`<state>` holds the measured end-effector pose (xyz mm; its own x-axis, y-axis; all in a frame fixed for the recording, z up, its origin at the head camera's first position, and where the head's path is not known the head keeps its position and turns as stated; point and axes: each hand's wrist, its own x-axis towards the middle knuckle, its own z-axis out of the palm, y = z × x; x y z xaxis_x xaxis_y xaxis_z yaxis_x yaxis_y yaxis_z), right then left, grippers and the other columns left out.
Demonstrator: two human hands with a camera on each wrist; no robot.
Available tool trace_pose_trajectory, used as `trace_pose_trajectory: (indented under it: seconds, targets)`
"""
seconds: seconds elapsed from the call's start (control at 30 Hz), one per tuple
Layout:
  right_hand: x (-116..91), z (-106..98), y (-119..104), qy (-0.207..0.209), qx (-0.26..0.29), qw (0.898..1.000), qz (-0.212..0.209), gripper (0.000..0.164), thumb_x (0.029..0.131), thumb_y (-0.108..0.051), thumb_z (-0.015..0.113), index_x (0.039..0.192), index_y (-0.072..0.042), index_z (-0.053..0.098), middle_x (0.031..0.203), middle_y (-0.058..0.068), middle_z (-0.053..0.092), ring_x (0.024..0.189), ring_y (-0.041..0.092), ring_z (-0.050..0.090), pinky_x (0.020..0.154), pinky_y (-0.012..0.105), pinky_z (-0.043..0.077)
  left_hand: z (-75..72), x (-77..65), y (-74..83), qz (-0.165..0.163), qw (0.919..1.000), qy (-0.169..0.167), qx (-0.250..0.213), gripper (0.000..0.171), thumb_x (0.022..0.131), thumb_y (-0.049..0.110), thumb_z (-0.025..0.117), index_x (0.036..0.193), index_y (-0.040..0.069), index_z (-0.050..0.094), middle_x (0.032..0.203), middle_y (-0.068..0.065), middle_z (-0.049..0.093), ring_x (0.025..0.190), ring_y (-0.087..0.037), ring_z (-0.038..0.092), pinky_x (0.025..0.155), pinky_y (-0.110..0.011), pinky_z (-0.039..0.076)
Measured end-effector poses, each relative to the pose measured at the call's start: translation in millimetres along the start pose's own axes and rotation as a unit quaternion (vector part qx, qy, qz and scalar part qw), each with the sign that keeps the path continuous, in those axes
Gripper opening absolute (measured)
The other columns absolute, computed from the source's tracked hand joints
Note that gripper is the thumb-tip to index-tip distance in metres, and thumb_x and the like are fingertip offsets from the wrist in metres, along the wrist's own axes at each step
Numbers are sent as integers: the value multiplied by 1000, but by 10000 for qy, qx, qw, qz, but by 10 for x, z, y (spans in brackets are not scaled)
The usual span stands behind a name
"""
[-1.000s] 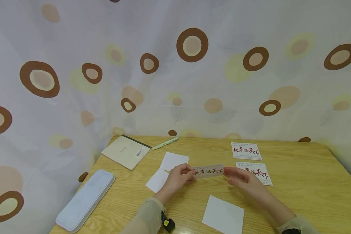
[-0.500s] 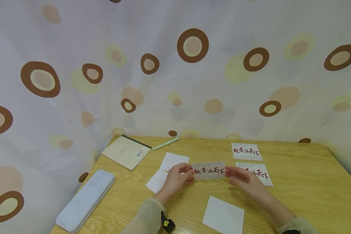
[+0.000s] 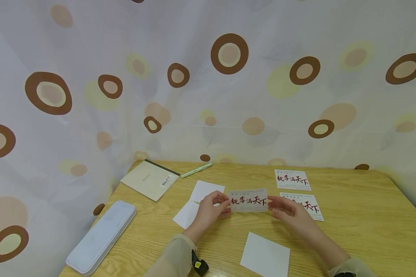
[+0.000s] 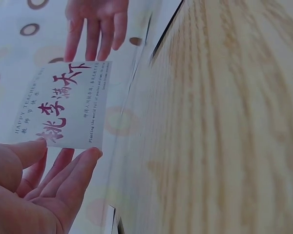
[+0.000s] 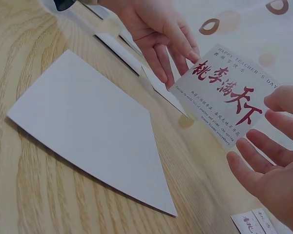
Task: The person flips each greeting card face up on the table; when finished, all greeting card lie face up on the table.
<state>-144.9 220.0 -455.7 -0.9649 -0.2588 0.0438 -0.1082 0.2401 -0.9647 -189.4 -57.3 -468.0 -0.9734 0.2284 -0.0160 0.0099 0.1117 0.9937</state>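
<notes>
A white card with red brush lettering and small "Happy Teacher's Day" print (image 3: 248,201) is raised above the table, its lettered face toward me. My left hand (image 3: 210,209) pinches its left edge, with the thumb over the front in the left wrist view. At the opposite edge, my right hand (image 3: 291,213) touches the card with fairly straight, spread fingertips (image 5: 251,136). Two matching cards lie at the right, an upper one (image 3: 292,179) and a lower one (image 3: 312,206) partly hidden by my right hand.
Nearest me lies a blank white square card (image 3: 265,254). Two more blank pieces (image 3: 208,189) (image 3: 186,214) lie left of my left hand. Farther left are a beige notebook (image 3: 150,179), a light green pen (image 3: 196,170) and a long pale case (image 3: 102,236). A patterned curtain (image 3: 194,100) closes off the back.
The held card has tilted up, so its whole lettered face shows more fully. Both hands have stayed almost in place.
</notes>
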Motion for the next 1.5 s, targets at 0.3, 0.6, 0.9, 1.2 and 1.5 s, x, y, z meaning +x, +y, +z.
trace_pose_trajectory:
  seconds: [0.3, 0.6, 0.9, 1.2, 1.5]
  targets:
    - [5, 10, -15, 102, -60, 9999, 97, 49, 100, -20, 59, 144, -1, 47, 134, 25, 56, 110, 3, 63, 91, 23, 55, 11, -16, 7, -31, 9999, 16, -101, 14, 96, 10, 65, 103, -2, 64, 98, -15, 69, 88, -34, 73, 77, -39, 61]
    - [53, 16, -62, 339, -225, 9992, -39, 47, 101, -19, 58, 143, -1, 48, 131, 24, 58, 107, 2, 63, 90, 22, 55, 8, 6, 37, -95, 9994, 45, -332, 17, 97, 8, 62, 110, -2, 65, 105, -18, 67, 92, -36, 73, 79, -39, 61]
    - [63, 28, -47, 508, -397, 9979, 23, 47, 100, -20, 60, 142, -3, 50, 129, 22, 60, 107, 1, 62, 87, 15, 52, 16, 5, 23, -157, 9986, 26, -508, 19, 97, 8, 62, 113, -2, 65, 109, -19, 68, 96, -34, 72, 81, -39, 60]
    - [86, 46, -71, 774, -650, 9949, -42, 46, 98, -22, 62, 141, -6, 52, 126, 19, 63, 105, -7, 59, 87, 13, 50, 21, 15, 78, -19, 9982, 28, -601, 25, 97, 6, 62, 120, -4, 65, 114, -21, 67, 99, -35, 71, 86, -41, 59]
    - [95, 60, -64, 852, -816, 9930, -76, 48, 97, -20, 64, 141, -7, 52, 125, 16, 64, 108, -5, 57, 88, 10, 48, 19, 5, 85, 103, 9984, -43, -561, 31, 97, 5, 60, 126, -5, 63, 118, -23, 65, 101, -37, 70, 88, -43, 58]
